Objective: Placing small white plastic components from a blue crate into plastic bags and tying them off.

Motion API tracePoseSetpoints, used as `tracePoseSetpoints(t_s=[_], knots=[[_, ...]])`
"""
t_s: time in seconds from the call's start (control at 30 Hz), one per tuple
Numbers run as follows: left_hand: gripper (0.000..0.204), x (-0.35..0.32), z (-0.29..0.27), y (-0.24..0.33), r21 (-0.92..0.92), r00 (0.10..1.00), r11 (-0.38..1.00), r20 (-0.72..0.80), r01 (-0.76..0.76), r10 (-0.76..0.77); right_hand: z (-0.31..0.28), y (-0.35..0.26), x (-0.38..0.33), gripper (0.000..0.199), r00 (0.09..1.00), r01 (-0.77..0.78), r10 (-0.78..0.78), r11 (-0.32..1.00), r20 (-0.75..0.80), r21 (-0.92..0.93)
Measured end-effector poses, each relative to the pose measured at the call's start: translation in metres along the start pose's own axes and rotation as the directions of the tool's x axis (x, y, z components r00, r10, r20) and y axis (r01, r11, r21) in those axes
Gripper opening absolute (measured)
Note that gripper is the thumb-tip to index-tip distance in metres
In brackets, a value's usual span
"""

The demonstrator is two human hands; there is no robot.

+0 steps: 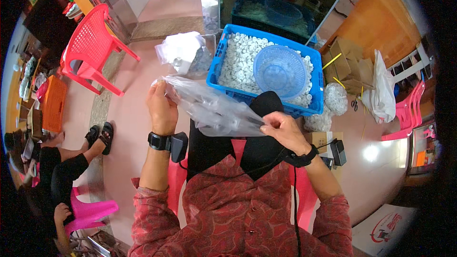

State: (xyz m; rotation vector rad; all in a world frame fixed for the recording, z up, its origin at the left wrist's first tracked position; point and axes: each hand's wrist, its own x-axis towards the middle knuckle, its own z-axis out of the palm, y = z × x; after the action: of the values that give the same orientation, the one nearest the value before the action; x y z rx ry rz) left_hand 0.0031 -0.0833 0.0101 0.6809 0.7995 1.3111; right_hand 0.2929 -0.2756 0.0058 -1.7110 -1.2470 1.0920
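Note:
A clear plastic bag [214, 109] is stretched between my two hands, above my lap. My left hand [161, 107] is closed on one end of it, at the upper left. The other end is pinched by my right hand [285, 131], thumb against fingers. The bag looks mostly flat and wrinkled; I cannot tell whether anything is inside. Just beyond it stands a blue crate [221, 57] full of small white round plastic pieces [242, 62]. A light blue round basket [281, 71] sits on top of those pieces.
Left of the crate, a clear bin [208, 50] holds white plastic bags [181, 50]. Filled bags [335, 99], a cardboard box [350, 64] and scissors [354, 104] are on the right. A red chair [90, 47] stands far left, and another person's legs [71, 162] are at the left.

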Motion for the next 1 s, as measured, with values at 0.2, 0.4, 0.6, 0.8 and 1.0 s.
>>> tracePoseSetpoints(t_s=[0.2,0.4,0.6,0.8,1.0], knots=[[0.019,-0.018,0.030,-0.014,0.180,0.998,0.982,0.025,-0.063,0.060,0.007,-0.058,0.002,0.053,0.973,0.196,-0.202,0.979,-0.114,-0.063],[0.012,-0.038,0.049,-0.015,0.274,0.982,0.950,0.154,-0.148,0.109,0.034,-0.094,0.005,0.063,0.700,0.551,-0.690,0.684,-0.181,-0.477],[0.022,-0.057,0.059,-0.002,0.468,0.689,0.707,0.724,-0.531,0.038,0.033,-0.042,0.032,0.016,0.887,0.345,-0.407,0.898,-0.219,-0.274],[0.041,-0.062,0.060,-0.007,0.473,0.447,0.266,0.881,-0.840,-0.153,-0.027,-0.071,0.030,0.032,0.987,0.001,0.107,0.730,-0.116,0.683],[0.031,-0.037,0.035,-0.005,0.600,0.605,-0.092,0.795,-0.795,-0.045,-0.070,-0.064,0.021,0.028,0.989,0.055,0.057,0.710,-0.134,0.703]])
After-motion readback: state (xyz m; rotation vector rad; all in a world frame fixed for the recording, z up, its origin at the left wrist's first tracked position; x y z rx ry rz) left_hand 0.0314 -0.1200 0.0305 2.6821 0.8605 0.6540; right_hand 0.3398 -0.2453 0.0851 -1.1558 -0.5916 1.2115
